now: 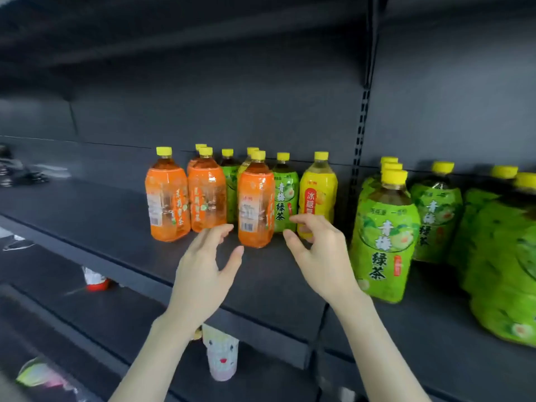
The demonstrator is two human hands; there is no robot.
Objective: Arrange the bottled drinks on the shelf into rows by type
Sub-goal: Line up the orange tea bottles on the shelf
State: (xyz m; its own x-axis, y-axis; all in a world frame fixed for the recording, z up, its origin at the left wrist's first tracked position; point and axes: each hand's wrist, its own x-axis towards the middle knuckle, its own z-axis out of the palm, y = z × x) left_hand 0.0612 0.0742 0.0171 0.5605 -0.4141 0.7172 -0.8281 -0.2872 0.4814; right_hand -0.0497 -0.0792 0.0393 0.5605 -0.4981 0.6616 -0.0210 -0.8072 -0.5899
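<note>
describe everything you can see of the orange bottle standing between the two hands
The orange bottle is clear plastic with a yellow screw cap, amber drink showing at the neck and an orange wrap label, its white barcode panel facing the camera. It stands upright on the dark shelf, in front of a green bottle. The left hand and right hand flank it; neither grips it.
</note>
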